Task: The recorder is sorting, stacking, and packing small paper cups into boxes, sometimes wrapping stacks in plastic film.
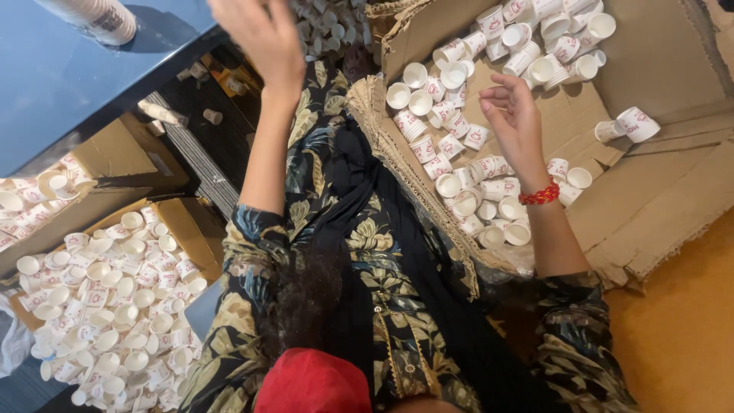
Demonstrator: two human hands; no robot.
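The left hand [264, 38] is cut off by the top edge, so its fingertips are out of view and whether it holds anything cannot be told; the right hand [514, 115] shows its back, and its palm side is hidden, though the fingers seem loosely curled with nothing between them; the stack of paper cups [95, 17] on the blue table [53, 84] is cropped at the top edge; the cardboard box of cups [107, 306] runs off the left and bottom edges; the loose cups [459, 130] on the flattened cardboard [657, 191] are partly covered by the right forearm; the prints on them are too small to make out.
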